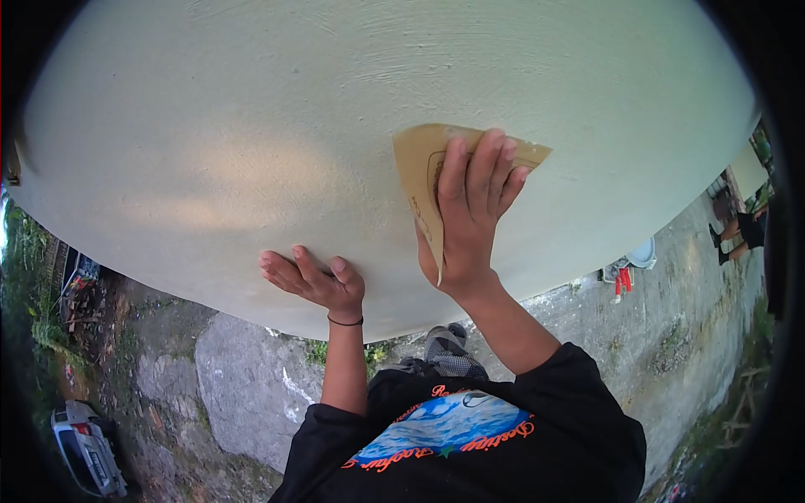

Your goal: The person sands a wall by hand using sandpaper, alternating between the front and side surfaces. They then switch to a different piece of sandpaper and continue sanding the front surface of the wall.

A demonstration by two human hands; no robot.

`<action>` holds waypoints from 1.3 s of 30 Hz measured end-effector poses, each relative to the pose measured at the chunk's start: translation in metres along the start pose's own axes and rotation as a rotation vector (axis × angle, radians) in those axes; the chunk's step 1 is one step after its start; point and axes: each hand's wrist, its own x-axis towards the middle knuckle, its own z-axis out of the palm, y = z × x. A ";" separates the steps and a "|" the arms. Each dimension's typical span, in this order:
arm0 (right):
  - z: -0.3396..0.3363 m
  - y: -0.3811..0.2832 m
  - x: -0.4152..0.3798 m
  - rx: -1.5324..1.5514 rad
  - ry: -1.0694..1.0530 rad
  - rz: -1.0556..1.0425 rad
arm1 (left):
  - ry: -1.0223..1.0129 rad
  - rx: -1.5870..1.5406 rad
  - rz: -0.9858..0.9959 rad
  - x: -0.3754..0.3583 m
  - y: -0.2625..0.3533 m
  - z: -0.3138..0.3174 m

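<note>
A pale plastered wall (218, 92) with rough trowel marks fills the upper part of the head view. My right hand (471, 210) presses a tan sheet of sandpaper (411, 159) against it, fingers laid over the printed backing and the thumb tucked behind the sheet's lower edge. The sheet is bent, with its far corner sticking out past my fingertips. Lower and to the left, my left hand (314, 281) rests against the wall with its fingers stretched out and holds nothing. A thin dark band circles that wrist.
Concrete ground (251, 377) runs along the wall's base, where my shoe (453, 350) stands. To the right are a white bucket (643, 253) and a red object (623, 281). A person (742, 239) is at the far right. A parked car (88, 448) is at lower left.
</note>
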 end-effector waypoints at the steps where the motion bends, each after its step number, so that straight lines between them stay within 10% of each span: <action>1: -0.006 0.000 0.016 0.005 0.040 0.021 | 0.004 -0.004 -0.001 0.000 0.000 0.000; 9: 0.049 -0.038 -0.081 -0.013 -0.128 -0.112 | 0.046 0.032 0.020 -0.007 -0.006 0.006; 15: -0.018 0.003 0.058 0.072 0.176 0.029 | 0.004 0.004 0.001 -0.001 -0.002 -0.002; 19: 0.023 -0.025 0.015 -0.026 0.167 0.030 | 0.019 0.008 0.016 -0.002 -0.002 0.001; 23: 0.033 -0.032 -0.058 0.002 -0.106 -0.095 | 0.012 -0.002 0.020 -0.002 -0.003 0.000; 29: -0.008 0.011 0.042 0.164 0.350 0.095 | 0.009 -0.014 0.011 -0.002 -0.002 -0.001; 39: 0.039 0.013 -0.102 -0.071 -0.004 -0.044 | 0.014 -0.019 0.023 -0.002 -0.003 0.001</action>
